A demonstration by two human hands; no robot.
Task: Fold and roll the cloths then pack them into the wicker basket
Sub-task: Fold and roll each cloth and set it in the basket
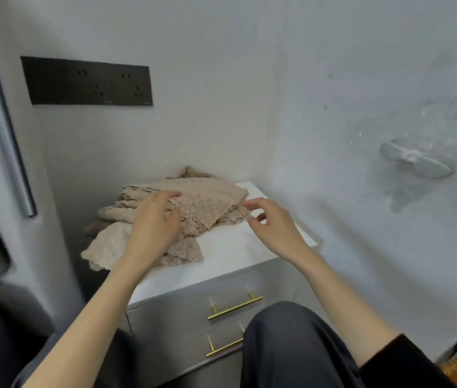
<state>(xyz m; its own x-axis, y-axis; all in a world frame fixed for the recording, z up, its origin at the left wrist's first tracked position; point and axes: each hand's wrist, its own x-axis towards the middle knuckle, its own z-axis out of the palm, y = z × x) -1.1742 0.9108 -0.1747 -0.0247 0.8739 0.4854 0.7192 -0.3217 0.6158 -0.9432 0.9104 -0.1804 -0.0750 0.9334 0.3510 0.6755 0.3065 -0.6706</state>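
Two brass drawer handles (235, 307) are showing below the white tabletop (238, 247), with a black socket panel (87, 81) on the wall behind. Crinkled beige cloths (202, 208) are lying heaped on the tabletop's left side. The left hand (154, 222) is resting open-fingered on them; the right hand (273, 224) is hovering beside their edge, fingers loosely apart, holding nothing.
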